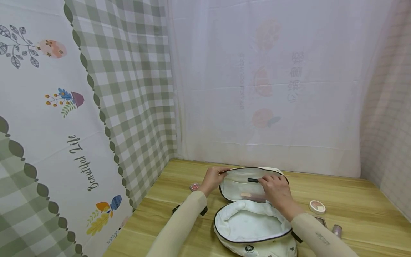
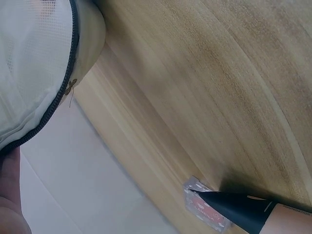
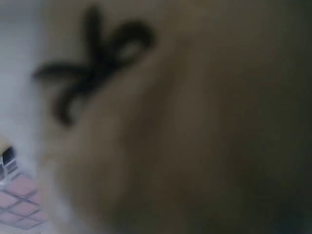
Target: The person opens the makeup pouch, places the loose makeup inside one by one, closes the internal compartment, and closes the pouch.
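Observation:
A cream makeup bag point(image 1: 257, 246) with black zipper edging stands unzipped, its lid point(image 1: 236, 178) raised. My left hand point(image 1: 212, 179) grips the lid's upper left rim; in the left wrist view its thumb point(image 2: 9, 190) lies against the zipper edge. With my right hand point(image 1: 276, 187) I pinch a slim black stick point(image 1: 253, 180), its kind unclear, in front of the lid's inner pocket. Lower in that pocket sits a beige-pink tube point(image 1: 247, 195), partly behind my hand. The bag's main compartment shows white padded lining. The right wrist view is mostly blurred bag fabric point(image 3: 146, 161) with a bow print.
Left of the bag lies a small clear case point(image 2: 207, 207) with pink contents, overlapped by a black-tipped peach tube point(image 2: 239, 209). On the right are a round compact point(image 1: 317, 207), a dark flat case point(image 1: 321, 221) and a small mauve bottle point(image 1: 337, 230). Curtains surround the wooden table point(image 1: 160, 214).

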`<state>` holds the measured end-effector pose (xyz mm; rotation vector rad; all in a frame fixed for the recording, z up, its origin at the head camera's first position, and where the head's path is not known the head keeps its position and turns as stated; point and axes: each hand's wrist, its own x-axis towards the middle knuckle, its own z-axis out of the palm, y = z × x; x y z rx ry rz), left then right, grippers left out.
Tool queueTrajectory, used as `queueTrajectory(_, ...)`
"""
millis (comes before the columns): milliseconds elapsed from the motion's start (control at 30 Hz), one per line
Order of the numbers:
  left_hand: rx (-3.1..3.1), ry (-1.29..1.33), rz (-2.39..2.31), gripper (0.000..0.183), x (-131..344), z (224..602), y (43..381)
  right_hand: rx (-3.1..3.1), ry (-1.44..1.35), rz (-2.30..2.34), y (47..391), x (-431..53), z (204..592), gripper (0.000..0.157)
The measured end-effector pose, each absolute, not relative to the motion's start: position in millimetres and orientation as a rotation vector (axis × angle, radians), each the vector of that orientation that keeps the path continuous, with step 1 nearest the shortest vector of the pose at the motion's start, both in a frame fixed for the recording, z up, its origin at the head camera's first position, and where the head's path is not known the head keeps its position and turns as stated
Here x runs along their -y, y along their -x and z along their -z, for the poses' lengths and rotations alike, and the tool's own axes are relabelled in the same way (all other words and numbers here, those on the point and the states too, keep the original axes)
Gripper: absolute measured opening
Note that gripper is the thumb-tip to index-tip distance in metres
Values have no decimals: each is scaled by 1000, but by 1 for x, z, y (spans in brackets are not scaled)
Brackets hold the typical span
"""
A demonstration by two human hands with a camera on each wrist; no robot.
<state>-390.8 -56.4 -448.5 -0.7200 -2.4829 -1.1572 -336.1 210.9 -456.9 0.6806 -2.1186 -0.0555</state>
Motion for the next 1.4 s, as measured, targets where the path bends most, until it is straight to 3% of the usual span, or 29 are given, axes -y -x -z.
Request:
queueTrajectory(533,2483,717,1160,25,51,447,390,2108,-723,126,340,-203,468,12)
queueTrajectory(1033,2462,737,1161,25,53,448,391,2057,-680,-36,321,-230,457,22)
queueTrajectory(1400,2481,727,1166,26,57,446,391,2125,-375,-223,313,-269,441,26)
